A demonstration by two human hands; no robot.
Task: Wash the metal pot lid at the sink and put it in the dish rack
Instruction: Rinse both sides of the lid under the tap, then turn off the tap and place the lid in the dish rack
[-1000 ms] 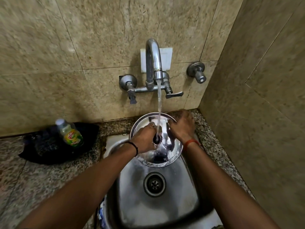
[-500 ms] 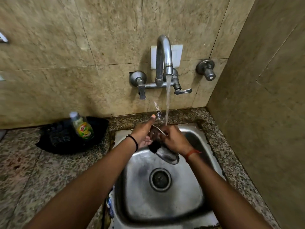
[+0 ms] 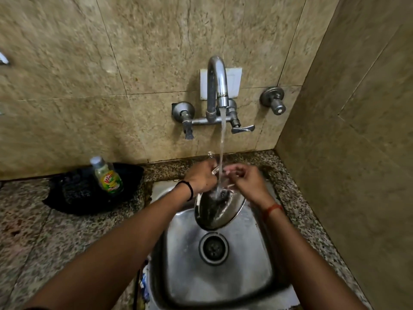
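The round metal pot lid (image 3: 218, 212) hangs tilted over the back of the steel sink (image 3: 214, 278), its face toward me, under the running water from the tap (image 3: 218, 86). My left hand (image 3: 201, 176) grips the lid's upper left rim. My right hand (image 3: 245, 181) holds the upper right part, fingers curled near the top edge. The stream lands between both hands onto the lid's middle, where a dark knob shows. The dish rack is not in view.
A dish-soap bottle (image 3: 108, 175) stands on a black cloth (image 3: 89, 191) on the granite counter left of the sink. A second wall valve (image 3: 273, 99) sits right of the tap. The tiled side wall (image 3: 357, 153) closes in on the right. The drain (image 3: 213, 248) lies below the lid.
The lid went from facing me to edge-on, and now shows its face again, lower in the sink. Both hands shifted along its top rim. The view moved a little leftward.
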